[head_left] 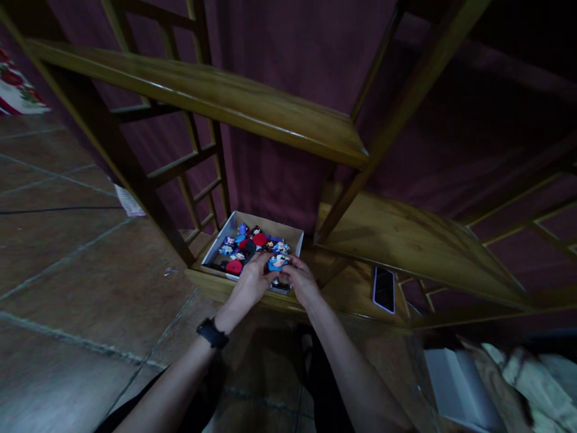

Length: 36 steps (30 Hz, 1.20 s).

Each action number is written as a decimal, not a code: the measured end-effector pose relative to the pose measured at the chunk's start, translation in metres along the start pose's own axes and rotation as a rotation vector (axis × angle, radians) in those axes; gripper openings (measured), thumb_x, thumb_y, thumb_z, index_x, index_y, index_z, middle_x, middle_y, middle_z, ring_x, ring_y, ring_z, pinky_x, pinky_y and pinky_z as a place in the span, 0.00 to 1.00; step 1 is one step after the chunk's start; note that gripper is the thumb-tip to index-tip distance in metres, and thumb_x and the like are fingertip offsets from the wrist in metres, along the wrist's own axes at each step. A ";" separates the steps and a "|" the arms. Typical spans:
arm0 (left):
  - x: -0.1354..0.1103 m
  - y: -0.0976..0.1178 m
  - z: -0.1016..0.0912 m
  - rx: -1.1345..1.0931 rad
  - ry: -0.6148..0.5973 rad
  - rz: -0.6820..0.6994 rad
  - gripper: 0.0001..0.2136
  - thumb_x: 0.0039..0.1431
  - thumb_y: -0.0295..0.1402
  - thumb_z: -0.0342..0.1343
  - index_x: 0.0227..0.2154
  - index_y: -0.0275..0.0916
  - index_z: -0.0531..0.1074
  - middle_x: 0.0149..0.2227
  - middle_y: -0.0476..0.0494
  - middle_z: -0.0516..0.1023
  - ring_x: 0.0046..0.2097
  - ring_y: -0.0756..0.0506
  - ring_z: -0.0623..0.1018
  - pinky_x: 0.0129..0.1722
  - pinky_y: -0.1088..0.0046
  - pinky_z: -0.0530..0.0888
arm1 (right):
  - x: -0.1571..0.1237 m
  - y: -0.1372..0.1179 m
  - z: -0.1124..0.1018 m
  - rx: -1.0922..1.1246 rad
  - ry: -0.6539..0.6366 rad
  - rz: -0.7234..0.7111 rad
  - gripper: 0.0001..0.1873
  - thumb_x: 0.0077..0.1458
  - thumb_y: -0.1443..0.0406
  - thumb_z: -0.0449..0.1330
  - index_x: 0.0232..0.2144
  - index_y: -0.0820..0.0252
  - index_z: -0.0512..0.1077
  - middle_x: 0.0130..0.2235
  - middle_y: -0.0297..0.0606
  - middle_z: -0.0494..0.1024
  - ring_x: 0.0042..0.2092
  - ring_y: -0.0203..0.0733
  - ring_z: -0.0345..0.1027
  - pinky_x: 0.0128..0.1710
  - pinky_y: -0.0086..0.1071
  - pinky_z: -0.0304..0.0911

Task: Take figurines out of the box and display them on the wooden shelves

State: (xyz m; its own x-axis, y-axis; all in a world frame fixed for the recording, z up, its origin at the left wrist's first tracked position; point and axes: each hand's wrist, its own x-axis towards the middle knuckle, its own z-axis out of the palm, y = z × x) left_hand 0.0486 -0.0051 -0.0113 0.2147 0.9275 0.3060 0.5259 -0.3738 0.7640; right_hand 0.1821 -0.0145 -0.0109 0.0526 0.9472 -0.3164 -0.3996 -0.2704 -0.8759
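A shallow cardboard box (295, 235) sits on the lowest shelf of a wooden rack, filled with several small colourful toy figures (246, 243) in blue, red and black. My left hand (253, 281) and my right hand (298, 278) meet at the box's near edge. Both pinch a small blue toy figure (277, 262) between their fingertips, just above the box rim. A black watch (212, 332) is on my left wrist.
The wooden rack has a slanted upper shelf (202, 96) overhead and a side shelf (406, 234) to the right. A phone (384, 289) lies face up on the bottom board. Tiled floor (67, 270) spreads left. White items and cloth (473, 379) lie at lower right.
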 end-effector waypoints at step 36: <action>0.001 -0.001 -0.003 -0.231 -0.014 -0.231 0.19 0.44 0.45 0.58 0.35 0.37 0.69 0.29 0.47 0.75 0.31 0.46 0.74 0.31 0.72 0.69 | -0.007 -0.010 0.003 -0.104 -0.038 0.007 0.16 0.38 0.58 0.64 0.32 0.59 0.70 0.29 0.31 0.74 0.29 0.33 0.68 0.30 0.27 0.64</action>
State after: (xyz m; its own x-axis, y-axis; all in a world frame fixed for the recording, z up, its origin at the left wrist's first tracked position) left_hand 0.0461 -0.0033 -0.0102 0.1237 0.9869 0.1032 0.3616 -0.1417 0.9215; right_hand 0.1832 -0.0177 0.0010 0.0142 0.9505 -0.3104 -0.3026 -0.2918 -0.9074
